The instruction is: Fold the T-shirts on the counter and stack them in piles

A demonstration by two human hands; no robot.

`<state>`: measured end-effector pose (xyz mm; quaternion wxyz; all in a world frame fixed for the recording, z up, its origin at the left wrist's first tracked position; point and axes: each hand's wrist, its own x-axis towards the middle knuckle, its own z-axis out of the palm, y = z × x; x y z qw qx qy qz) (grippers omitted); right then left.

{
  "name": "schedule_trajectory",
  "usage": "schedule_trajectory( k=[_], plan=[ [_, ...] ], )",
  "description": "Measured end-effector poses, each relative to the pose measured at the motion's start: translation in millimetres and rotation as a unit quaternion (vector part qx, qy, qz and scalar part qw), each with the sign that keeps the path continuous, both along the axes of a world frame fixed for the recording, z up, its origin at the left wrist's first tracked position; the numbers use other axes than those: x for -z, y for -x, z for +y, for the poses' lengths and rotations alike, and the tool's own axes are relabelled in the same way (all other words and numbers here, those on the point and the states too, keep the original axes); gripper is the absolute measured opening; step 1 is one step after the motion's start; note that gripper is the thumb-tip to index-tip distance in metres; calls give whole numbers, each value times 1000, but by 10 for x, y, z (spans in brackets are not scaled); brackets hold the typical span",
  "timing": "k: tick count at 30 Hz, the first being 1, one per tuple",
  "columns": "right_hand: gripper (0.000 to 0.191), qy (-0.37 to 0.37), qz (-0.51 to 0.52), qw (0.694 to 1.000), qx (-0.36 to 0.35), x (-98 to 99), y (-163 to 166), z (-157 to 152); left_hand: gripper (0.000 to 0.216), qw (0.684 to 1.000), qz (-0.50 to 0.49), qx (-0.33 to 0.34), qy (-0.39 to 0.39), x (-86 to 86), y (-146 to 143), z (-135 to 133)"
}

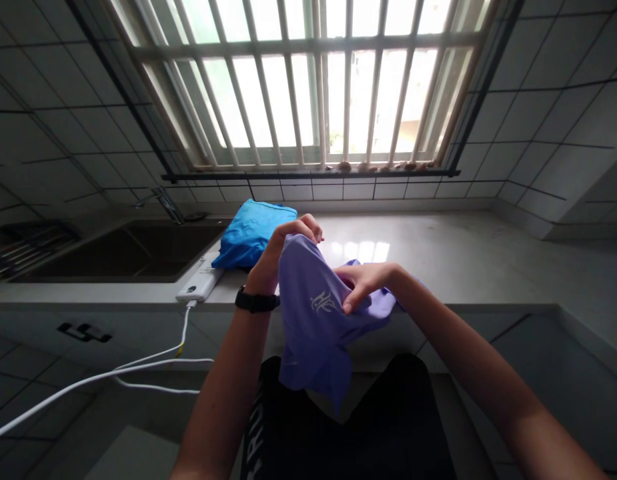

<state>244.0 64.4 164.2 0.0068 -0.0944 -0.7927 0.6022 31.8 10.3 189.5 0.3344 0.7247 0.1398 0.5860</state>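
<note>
A purple garment (308,320) with a small white printed logo hangs bunched in front of me at the counter's front edge. I cannot tell which kind of garment it is. My left hand (295,233), with a black band on its wrist, has its fingers curled over the upper edge of the fabric. Lower and to the right, my right hand (363,280) pinches the same fabric between thumb and fingers, close to the logo. Its other fingertips are hidden by the folds. Part of the garment reaches right, under the right wrist.
A blue folded fabric item (255,233) lies on the pale countertop (463,253), left of my hands. Beside it is a white box-shaped device (201,277) with a white cable (138,363) hanging off the edge. Farther left is a dark sink (123,253) with a faucet (168,203).
</note>
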Motion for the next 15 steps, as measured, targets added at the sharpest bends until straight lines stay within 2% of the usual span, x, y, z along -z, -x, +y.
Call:
schedule_trajectory(
  k=[2,4,6,8,10,12,14,15],
  plan=[
    [80,44,24,998,28,65,16,-30,31,1000,1,-21,19,3,34,5],
    [74,77,83,988,109,73,15,-42,30,996,-2,-60,67,16,75,33],
    [64,53,155,959,230,28,26,-36,24,984,-12,-108,142,32,117,83],
    [56,-14,216,910,352,-43,62,-17,26,958,-25,-142,248,51,142,122],
    [55,-82,258,857,439,-110,106,7,30,928,-13,-107,358,74,137,111],
    [56,-132,284,816,486,-170,123,23,42,913,39,-45,403,106,103,47],
    [58,-167,292,805,489,-239,79,18,48,918,103,-26,383,140,72,-29],
    [57,-177,288,813,474,-282,26,6,48,922,121,-43,366,154,73,-55]
  ],
)
